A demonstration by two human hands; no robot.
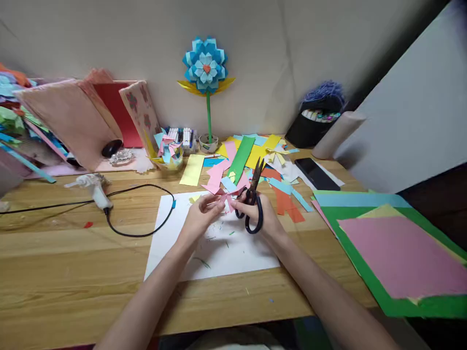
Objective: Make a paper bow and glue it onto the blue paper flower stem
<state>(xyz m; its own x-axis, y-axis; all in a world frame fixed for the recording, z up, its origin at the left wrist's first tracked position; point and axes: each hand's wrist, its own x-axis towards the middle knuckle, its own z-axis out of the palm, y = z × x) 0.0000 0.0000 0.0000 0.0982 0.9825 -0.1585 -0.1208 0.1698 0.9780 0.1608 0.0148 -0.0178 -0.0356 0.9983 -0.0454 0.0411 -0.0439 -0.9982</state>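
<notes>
The left hand (204,214) pinches a small pink paper piece (226,198) above the white sheet (215,248) on the worktop (83,272); the right hand (260,214) pinches the same piece while holding black-handled scissors (255,194), blades upward; paper scraps (239,163) lie just beyond.

2 forearms (158,284) cut off below, pink paper piece (228,202) partly hidden by fingers (216,209)

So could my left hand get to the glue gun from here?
Probably, yes. Nothing tall stands between your left hand and the glue gun; only its black cord loops low across the table. That hand is holding pink paper, though.
</notes>
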